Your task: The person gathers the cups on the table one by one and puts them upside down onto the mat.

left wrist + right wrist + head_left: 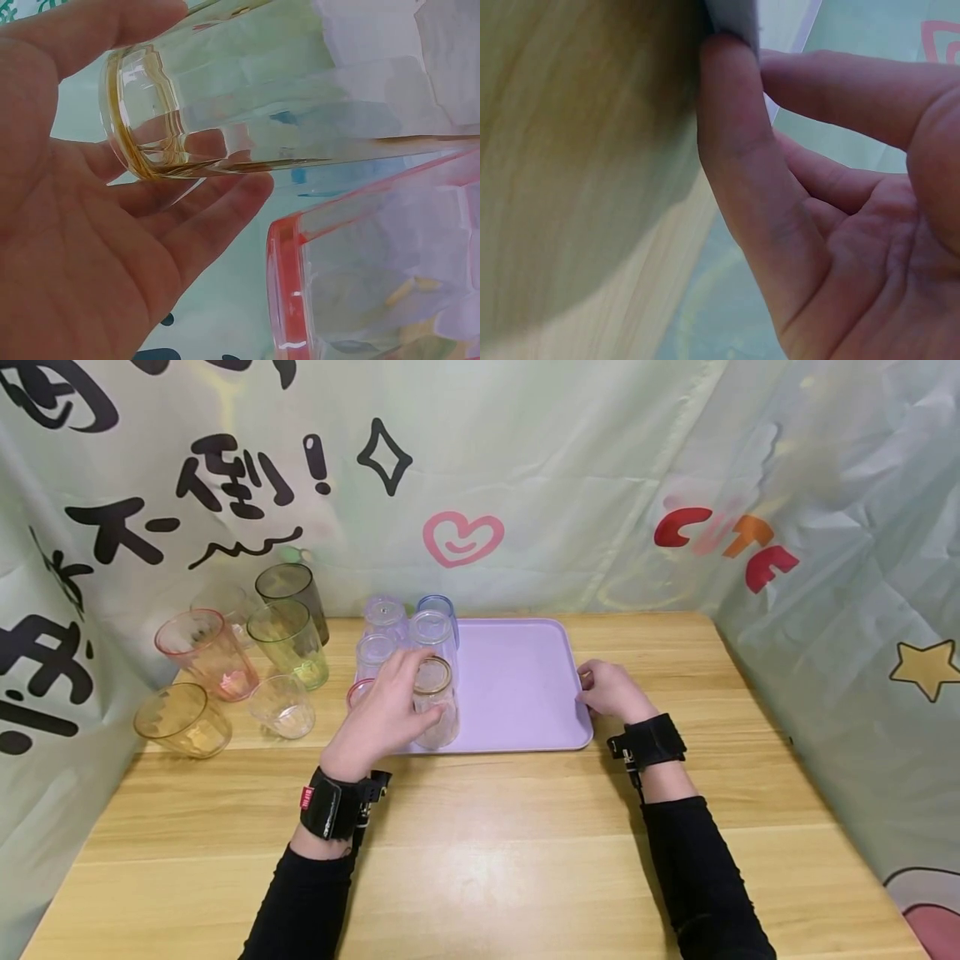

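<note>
My left hand (382, 710) is around the upper end of a clear drinking glass with an amber ring (435, 720), which stands upside down at the front of the lilac tray (517, 685). In the left wrist view, thumb and fingers lie on opposite sides of that glass's thick base. Beside it is an upturned glass with a pink-red base (289, 300), partly hidden by the hand in the head view. My right hand (615, 689) pinches the tray's right edge, thumb above and a finger underneath, as the right wrist view shows.
Behind these, several more upturned glasses fill the tray's left part, one blue-tinted (438, 604) and one purplish (386, 612). Left of the tray stand upright tumblers: pink (206, 656), green (288, 643), grey (296, 589), amber (183, 722) and clear (283, 706). A printed cloth (562, 527) encloses the wooden table (480, 860).
</note>
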{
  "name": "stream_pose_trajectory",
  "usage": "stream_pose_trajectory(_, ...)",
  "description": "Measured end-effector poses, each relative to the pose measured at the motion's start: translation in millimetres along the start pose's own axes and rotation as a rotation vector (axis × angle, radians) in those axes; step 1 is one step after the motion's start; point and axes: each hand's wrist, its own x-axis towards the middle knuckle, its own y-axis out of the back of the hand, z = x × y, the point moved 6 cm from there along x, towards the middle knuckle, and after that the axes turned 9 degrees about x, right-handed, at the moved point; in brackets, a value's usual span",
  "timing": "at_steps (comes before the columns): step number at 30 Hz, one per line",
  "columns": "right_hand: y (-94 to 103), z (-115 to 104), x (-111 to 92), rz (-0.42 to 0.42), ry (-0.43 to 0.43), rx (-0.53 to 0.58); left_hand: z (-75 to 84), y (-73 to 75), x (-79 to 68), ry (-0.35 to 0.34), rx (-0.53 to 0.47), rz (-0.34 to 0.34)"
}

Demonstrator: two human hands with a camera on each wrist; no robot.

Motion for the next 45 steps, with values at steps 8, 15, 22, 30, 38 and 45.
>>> stream_pose_trajectory(8, -1.6, 0, 0, -0.003, 0.003, 0.018, 0.1, 10.8, -4.9, 0.018, -0.003, 0.050)
stream_pose_trajectory(15, 0.6, -1, -2, -0.004, 0.010, 0.020, -6.9, 38.5, -12.4, -0.008, -0.078, 0.301)
stream_pose_trajectory(22, -0.4, 1, -1, -0.013, -0.005, 0.036, -24.5, 64.5, -28.4, 0.011, -0.131, 0.513)
stream_pose_trajectory(30, 0.1, 1, -2, -0.015, -0.011, 0.045, -52.1, 77.1, -53.2, 0.131, -0.136, 0.636)
stream_pose_trajectory(38, 0.1, 1, -3, -0.022, -0.009, 0.045, -91.7, 61.5, -80.4, 0.335, -0.155, 0.688)
stream_pose_trajectory(45, -0.3, 2, 0, -0.016, 0.001, 0.033, -119.9, 40.4, -95.8, 0.530, -0.109, 0.630)
